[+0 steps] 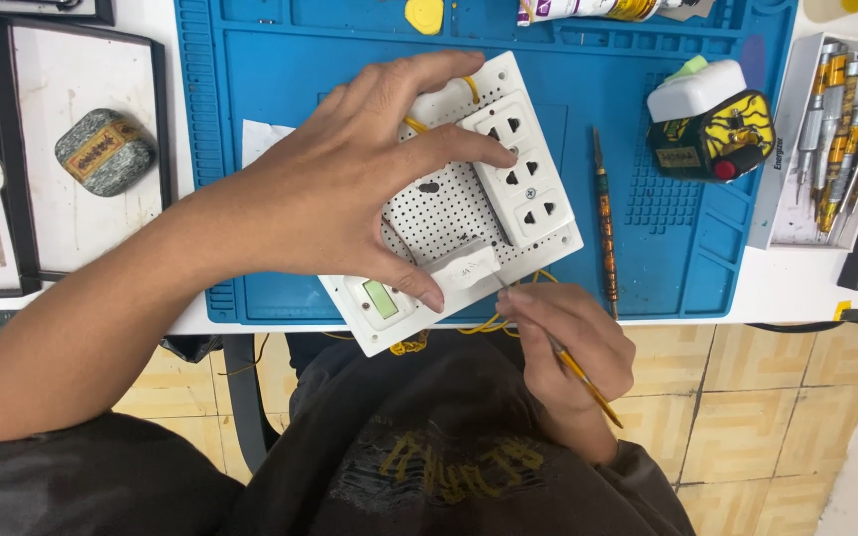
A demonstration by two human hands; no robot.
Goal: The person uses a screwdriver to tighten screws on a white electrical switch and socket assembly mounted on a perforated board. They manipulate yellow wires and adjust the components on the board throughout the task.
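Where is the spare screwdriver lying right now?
In the head view, the spare screwdriver lies on the blue mat, just right of the white socket board.

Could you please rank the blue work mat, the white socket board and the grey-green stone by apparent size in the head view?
1. blue work mat
2. white socket board, partly covered by the left hand
3. grey-green stone
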